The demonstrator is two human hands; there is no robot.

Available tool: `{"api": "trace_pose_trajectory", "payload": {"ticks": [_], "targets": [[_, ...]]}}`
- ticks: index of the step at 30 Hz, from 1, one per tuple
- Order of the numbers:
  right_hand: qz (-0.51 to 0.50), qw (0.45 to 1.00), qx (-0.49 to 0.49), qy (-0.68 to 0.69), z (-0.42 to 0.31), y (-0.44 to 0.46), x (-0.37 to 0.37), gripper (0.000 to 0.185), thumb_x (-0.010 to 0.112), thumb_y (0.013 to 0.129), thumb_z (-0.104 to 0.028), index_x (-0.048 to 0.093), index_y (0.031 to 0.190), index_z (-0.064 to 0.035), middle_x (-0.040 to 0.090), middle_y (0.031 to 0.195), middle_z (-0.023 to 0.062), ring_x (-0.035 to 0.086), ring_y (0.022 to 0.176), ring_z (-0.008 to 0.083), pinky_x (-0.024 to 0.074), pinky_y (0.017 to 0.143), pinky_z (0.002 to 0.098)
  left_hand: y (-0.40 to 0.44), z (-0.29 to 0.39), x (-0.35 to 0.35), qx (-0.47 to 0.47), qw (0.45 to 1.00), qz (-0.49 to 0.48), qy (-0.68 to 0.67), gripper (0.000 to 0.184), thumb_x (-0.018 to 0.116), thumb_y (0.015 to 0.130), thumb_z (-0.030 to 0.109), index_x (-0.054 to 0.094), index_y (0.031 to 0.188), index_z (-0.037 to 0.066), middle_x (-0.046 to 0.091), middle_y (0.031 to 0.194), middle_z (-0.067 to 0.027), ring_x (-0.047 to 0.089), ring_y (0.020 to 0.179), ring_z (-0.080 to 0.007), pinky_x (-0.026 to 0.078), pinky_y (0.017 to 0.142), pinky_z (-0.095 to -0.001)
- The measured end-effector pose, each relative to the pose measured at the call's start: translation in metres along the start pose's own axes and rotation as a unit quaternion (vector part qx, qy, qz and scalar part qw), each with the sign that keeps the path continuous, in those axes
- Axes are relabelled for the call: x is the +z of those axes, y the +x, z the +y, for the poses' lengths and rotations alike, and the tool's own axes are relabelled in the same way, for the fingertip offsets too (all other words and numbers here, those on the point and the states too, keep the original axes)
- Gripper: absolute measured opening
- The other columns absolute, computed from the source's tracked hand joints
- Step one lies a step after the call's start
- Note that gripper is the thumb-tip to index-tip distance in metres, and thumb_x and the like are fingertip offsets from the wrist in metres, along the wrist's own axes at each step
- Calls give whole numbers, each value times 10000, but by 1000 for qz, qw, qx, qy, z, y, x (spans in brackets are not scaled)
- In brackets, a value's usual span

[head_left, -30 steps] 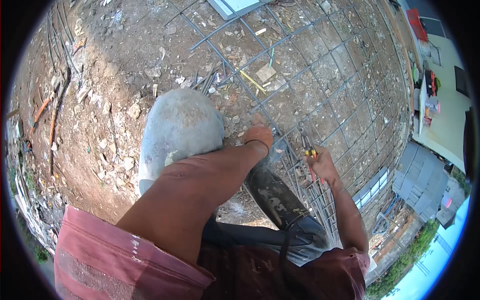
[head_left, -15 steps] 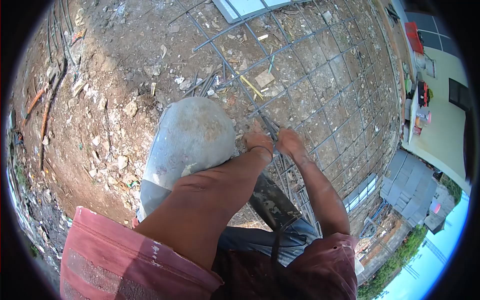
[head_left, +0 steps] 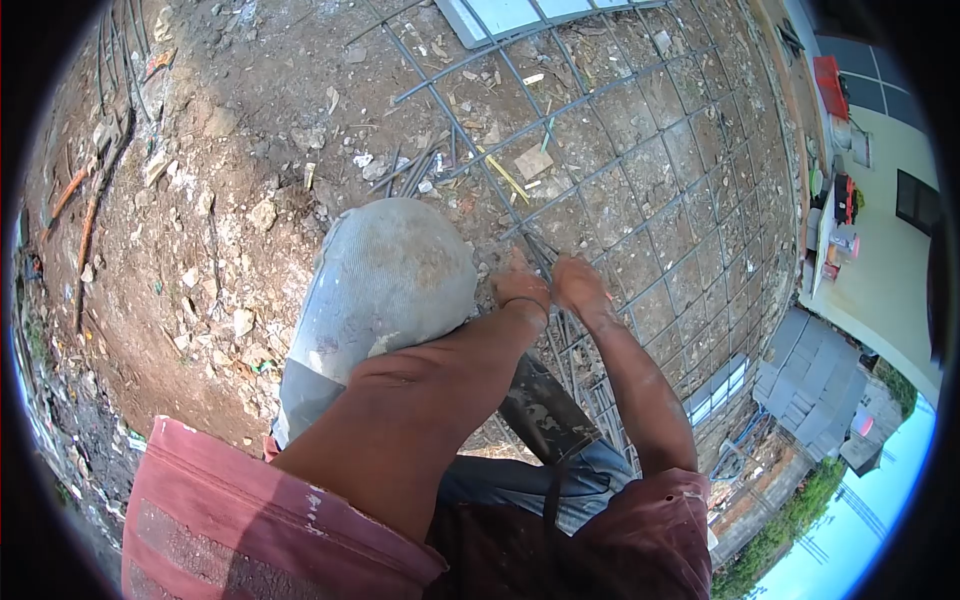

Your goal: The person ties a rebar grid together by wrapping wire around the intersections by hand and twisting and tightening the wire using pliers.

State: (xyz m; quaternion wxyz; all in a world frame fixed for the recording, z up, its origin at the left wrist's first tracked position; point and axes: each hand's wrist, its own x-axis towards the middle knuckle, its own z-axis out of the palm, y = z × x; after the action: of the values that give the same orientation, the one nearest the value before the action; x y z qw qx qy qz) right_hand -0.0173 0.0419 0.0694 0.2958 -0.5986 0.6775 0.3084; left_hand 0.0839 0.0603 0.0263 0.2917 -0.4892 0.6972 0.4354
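Bent over a steel mesh (head_left: 428, 82) on rubble-strewn ground, a person in a dusty red shirt (head_left: 225, 510) works with both bare hands drawn close together at one edge of the grid. The right hand (head_left: 582, 286) is curled around the handles of a pair of pincers (head_left: 541, 250), whose grey metal head slants out past the knuckles, toward the left hand's fingertips. The left hand (head_left: 520, 280) sits just beside it, fingers bent and pointing at a crossing of bars; whether those fingers grip a bar or a wire cannot be told. The pincers lie in the narrow gap between the two hands, their tip near the crossing. Whether they bite on anything is too small to tell.

Beneath the wrists runs a bundle of long bars (head_left: 574, 352), partly hidden by the right arm. The left forearm passes alongside a bent knee (head_left: 400, 262) in faded, stained cloth. Beyond the hands, a yellow strip (head_left: 503, 177) and a flat tan piece (head_left: 533, 163) lie on the dirt near the mesh, with short loose rods (head_left: 410, 173) to their left. A pale panel (head_left: 515, 20) rests farther off, under the mesh's far bars.
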Motion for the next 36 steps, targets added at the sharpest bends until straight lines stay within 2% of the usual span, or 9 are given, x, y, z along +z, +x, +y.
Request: {"api": "trace_pose_trajectory", "payload": {"ticks": [5, 11, 14, 16, 18, 22, 24, 33, 36], "targets": [[-43, 997, 41, -50, -15, -11, -23, 346, 631, 875, -129, 656, 1172, 48, 704, 1145, 293, 683, 1139, 425, 566, 922, 484, 3, 2, 1, -7, 1000, 6, -5, 401, 531, 1025, 218, 646, 1395, 112, 389, 1623, -191, 638, 1254, -263, 535, 855, -444], [130, 954, -20, -270, -6, -14, -21, 277, 593, 909, -156, 713, 1111, -10, 744, 1110, 216, 725, 1091, 336, 548, 948, 517, -11, -2, -9, 39, 998, 34, -42, 473, 561, 993, 247, 609, 1400, 12, 610, 1408, -154, 698, 1108, -258, 536, 844, -467], [9, 996, -15, -87, 11, 7, -30, 199, 629, 918, -132, 760, 1015, -18, 760, 954, 119, 735, 951, 289, 575, 796, 479, -18, 1, -14, 22, 994, 44, -93, 612, 602, 950, 294, 517, 1455, -39, 594, 1402, -182, 659, 1159, -292, 499, 925, -522], [-246, 947, 69, 193, 17, 13, -45, 270, 597, 969, -228, 718, 1042, 3, 749, 1034, 219, 749, 984, 255, 574, 854, 547, -40, 26, -14, -42, 952, 209, -218, 797, 681, 871, 265, 366, 1522, -70, 488, 1478, -236, 523, 1327, -371, 400, 1064, -582], [-236, 924, 84, 288, 10, 9, -33, 243, 599, 968, -210, 712, 1008, 0, 735, 977, 203, 727, 899, 248, 570, 786, 520, -89, 55, -22, 10, 928, 306, -214, 933, 743, 806, 221, 259, 1555, -53, 344, 1550, -287, 343, 1445, -443, 288, 1152, -622], [-202, 736, 149, 628, -16, -10, 23, 180, 607, 964, -142, 692, 872, -12, 681, 749, 141, 641, 560, 219, 552, 514, 409, -203, 83, -65, 329, 857, 251, -306, 939, 734, 755, 136, 280, 1560, -31, 274, 1571, -301, 276, 1485, -461, 245, 1181, -646], [-180, 716, 166, 654, -33, -11, 38, 154, 670, 951, -145, 661, 868, -16, 649, 717, 105, 640, 562, 226, 556, 509, 405, -223, 116, -49, 397, 805, 296, -326, 869, 691, 759, 88, 327, 1539, -37, 273, 1578, -275, 295, 1484, -440, 242, 1186, -631], [-29, 712, 198, 673, -58, -23, 41, 146, 770, 893, -105, 654, 871, -18, 647, 690, 79, 640, 550, 193, 557, 478, 364, -236, 130, -69, 410, 822, 161, -360, 635, 653, 756, 40, 492, 1365, -40, 465, 1355, -230, 486, 1304, -376, 374, 1081, -520], [-65, 811, 191, 549, -55, -33, -1, 192, 788, 850, -97, 669, 957, 8, 695, 752, 114, 673, 556, 209, 557, 489, 364, -225, 137, -72, 408, 810, 176, -382, 556, 647, 757, 44, 526, 1295, -22, 495, 1306, -217, 529, 1217, -376, 405, 1027, -499]]}}
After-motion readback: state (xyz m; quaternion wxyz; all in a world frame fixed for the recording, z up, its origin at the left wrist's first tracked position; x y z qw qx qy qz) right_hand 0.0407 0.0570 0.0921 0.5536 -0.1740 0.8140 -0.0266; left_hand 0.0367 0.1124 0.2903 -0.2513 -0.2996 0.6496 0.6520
